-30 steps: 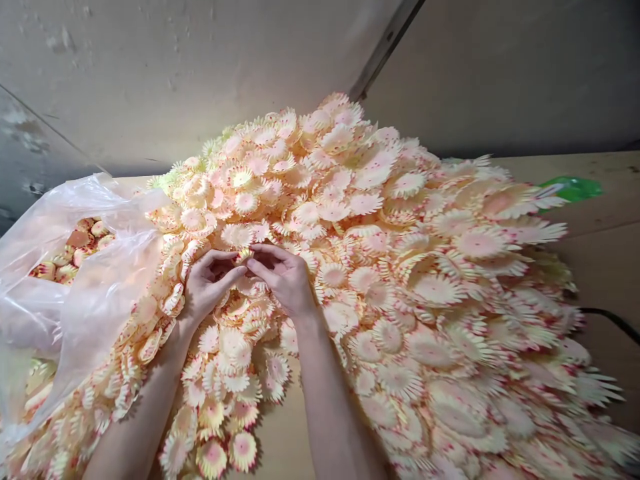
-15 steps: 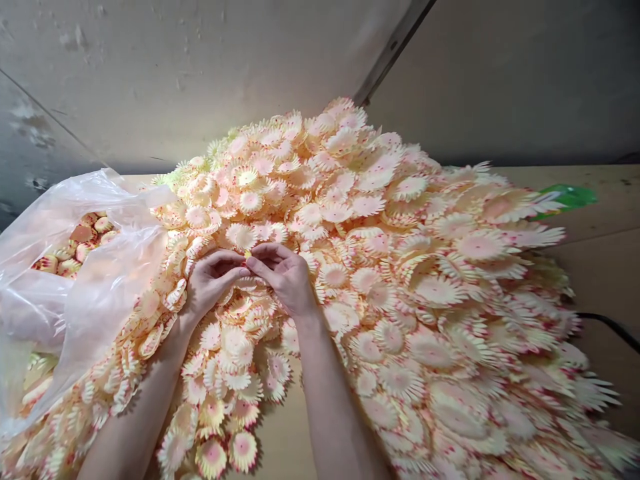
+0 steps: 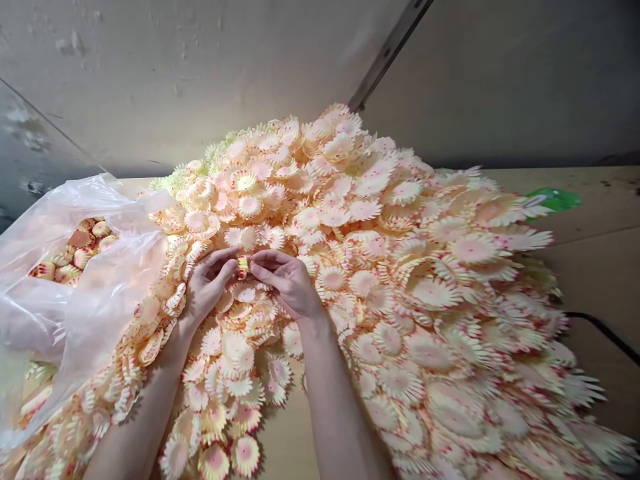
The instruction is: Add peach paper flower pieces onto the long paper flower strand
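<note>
A small yellow flower piece with red edges is pinched at the fingertips of my left hand. From the other side, the thumb and forefinger of my right hand close on its edge; just how they touch it is hard to make out. Both hands are over a large heap of artificial flower petal discs, pale cream-pink with fringed, red-tipped edges. Below my hands, between the forearms, lie several loose discs.
At left a clear plastic bag lies partly over rolled flower pieces. Some green plastic pokes out at the heap's right, above a black cable. A grey wall stands behind the wooden table.
The small flower piece shows more fully between my fingertips, and my fingers have shifted slightly around it. The whole view has moved a little.
</note>
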`<state>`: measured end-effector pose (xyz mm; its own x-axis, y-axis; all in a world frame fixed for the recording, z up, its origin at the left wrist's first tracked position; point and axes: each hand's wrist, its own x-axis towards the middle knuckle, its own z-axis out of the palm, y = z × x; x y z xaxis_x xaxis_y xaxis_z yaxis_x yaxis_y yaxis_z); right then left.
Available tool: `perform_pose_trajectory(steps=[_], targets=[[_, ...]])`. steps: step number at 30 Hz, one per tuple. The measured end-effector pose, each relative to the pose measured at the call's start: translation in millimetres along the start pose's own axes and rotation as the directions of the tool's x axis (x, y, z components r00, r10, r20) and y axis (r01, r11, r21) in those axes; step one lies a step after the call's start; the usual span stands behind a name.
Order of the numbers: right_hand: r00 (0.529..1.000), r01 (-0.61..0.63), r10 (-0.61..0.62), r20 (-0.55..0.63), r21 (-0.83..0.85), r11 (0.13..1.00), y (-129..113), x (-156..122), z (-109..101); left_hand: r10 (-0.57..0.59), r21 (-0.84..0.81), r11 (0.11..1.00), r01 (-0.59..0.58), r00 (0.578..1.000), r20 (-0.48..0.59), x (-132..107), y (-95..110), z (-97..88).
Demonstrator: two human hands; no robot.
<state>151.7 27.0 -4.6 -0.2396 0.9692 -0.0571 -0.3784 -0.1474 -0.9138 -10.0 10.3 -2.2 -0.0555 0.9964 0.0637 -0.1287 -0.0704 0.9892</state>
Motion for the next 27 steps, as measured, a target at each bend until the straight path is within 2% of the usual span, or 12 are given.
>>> perform_pose_trajectory(steps=[6,15,27], targets=[[1.000,0.000,0.000,-0.018,0.016,1.000,-0.8,-0.5,0.4,0.011,0.016,1.000,-0.012,1.000,0.008,0.1,1.6,0.7],[0.999,-0.006,0.003,-0.046,-0.061,0.998,-2.4,1.0,3.6,0.056,-0.032,0.998,-0.055,0.998,0.033,0.9,-0.3,1.4],[0.996,-0.034,0.030,-0.081,-0.044,0.998,3.0,1.8,1.1,-0.007,0.005,1.000,0.007,1.000,0.018,-1.0,5.9,2.4]])
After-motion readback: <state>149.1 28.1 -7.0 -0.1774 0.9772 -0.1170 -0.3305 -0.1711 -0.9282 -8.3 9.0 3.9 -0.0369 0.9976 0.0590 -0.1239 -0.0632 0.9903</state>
